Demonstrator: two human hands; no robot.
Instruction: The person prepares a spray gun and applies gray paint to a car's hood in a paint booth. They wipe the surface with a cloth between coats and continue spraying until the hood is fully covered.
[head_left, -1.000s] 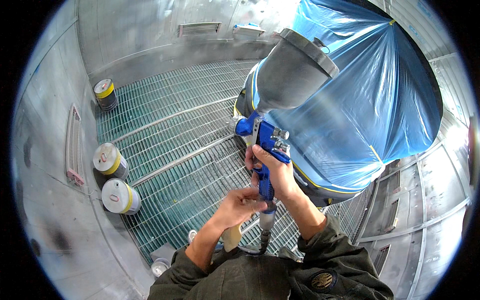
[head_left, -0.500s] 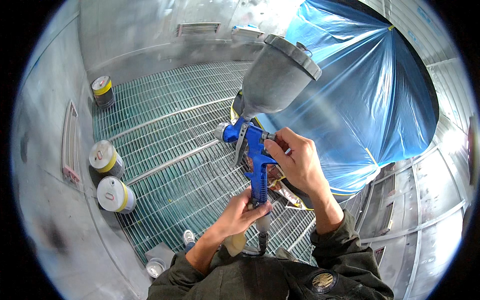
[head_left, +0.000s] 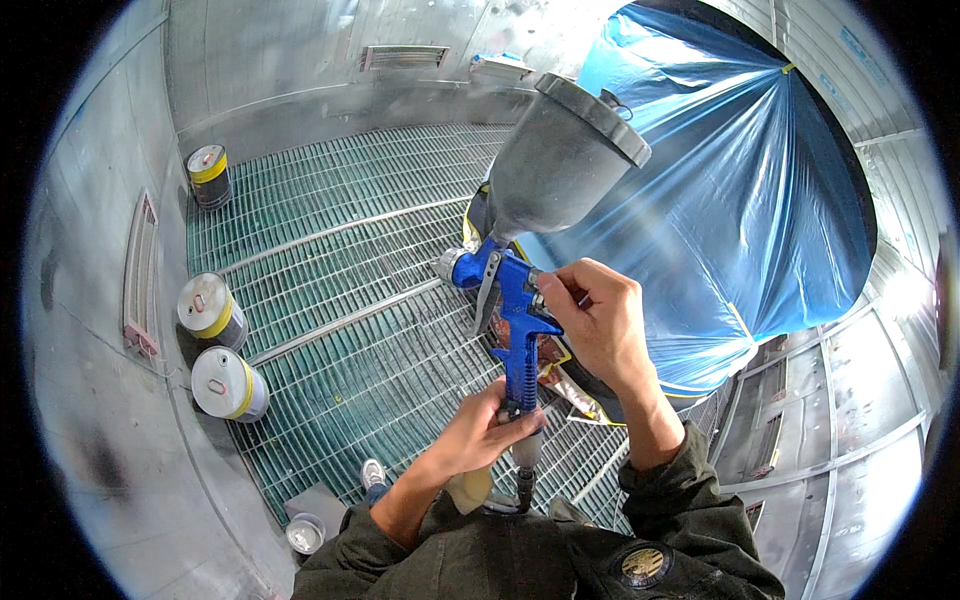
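Note:
In front of me a blue spray gun (head_left: 524, 330) stands upright, its silver nozzle facing left. A grey paint cup (head_left: 570, 155) sits on top, tilted toward the right. My left hand (head_left: 488, 432) is closed round the bottom of the handle, just above the hose fitting (head_left: 526, 455). With thumb and fingers my right hand (head_left: 598, 315) pinches a small knob at the back of the gun body; the fingers largely cover it. The metal trigger (head_left: 486, 295) hangs free, with no finger on it.
Blue plastic sheeting (head_left: 720, 210) covers a large shape, likely a vehicle, at the right. Paint cans (head_left: 230, 385) with yellow bands line the left wall. Metal grating (head_left: 340, 250) forms the floor. A small tub (head_left: 306, 533) stands at lower left, near a shoe (head_left: 373, 473).
The gun and both hands sit almost where they were. My right fingers have shifted slightly on the knob. The whole view has moved a little.

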